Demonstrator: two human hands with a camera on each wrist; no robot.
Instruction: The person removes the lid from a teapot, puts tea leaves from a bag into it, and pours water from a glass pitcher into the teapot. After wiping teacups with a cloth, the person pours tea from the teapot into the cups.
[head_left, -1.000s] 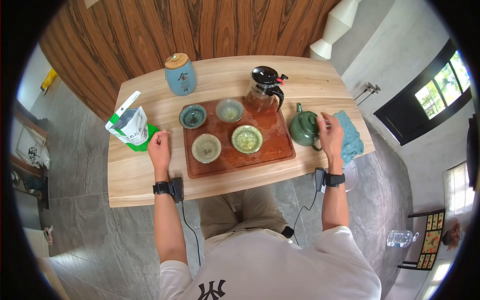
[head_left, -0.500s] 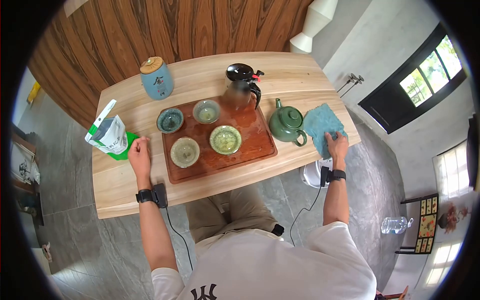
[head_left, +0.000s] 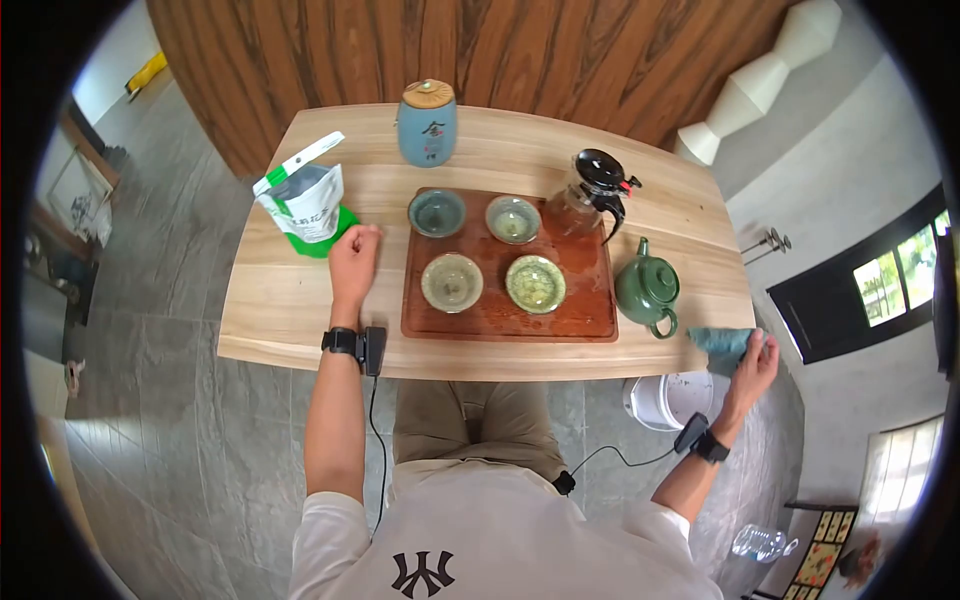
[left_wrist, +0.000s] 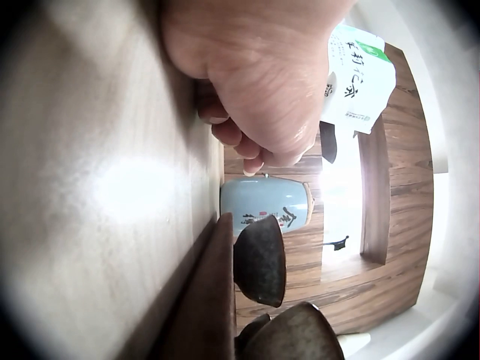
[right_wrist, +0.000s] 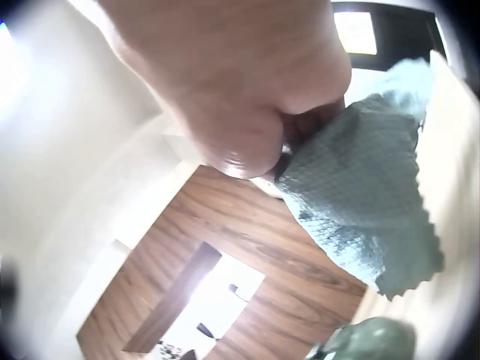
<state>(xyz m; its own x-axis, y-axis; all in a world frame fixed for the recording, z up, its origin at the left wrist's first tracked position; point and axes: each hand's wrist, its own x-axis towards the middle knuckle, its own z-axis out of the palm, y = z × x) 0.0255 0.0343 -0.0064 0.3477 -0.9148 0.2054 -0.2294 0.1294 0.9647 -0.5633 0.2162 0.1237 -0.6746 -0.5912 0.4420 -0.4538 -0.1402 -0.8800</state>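
My right hand [head_left: 757, 355] grips a teal cloth [head_left: 722, 343] just off the table's right front corner; in the right wrist view the cloth [right_wrist: 360, 195] hangs from my curled fingers [right_wrist: 247, 127]. A green teapot [head_left: 647, 290] stands on the table left of that hand. My left hand [head_left: 354, 258] rests loosely curled on the tabletop between a green-and-white pouch [head_left: 303, 203] and the wooden tray [head_left: 500, 318], holding nothing. In the left wrist view the fingers [left_wrist: 255, 127] lie curled on the wood.
The tray carries several tea bowls [head_left: 451, 282] and a glass pitcher with a black lid [head_left: 590, 192]. A blue lidded jar [head_left: 427, 123] stands at the back. A white bin [head_left: 675, 398] sits on the floor under the table's right end.
My right hand has lifted the teal cloth off the table and drawn it past the right front corner. The left hand has stayed put. The head view has swung left.
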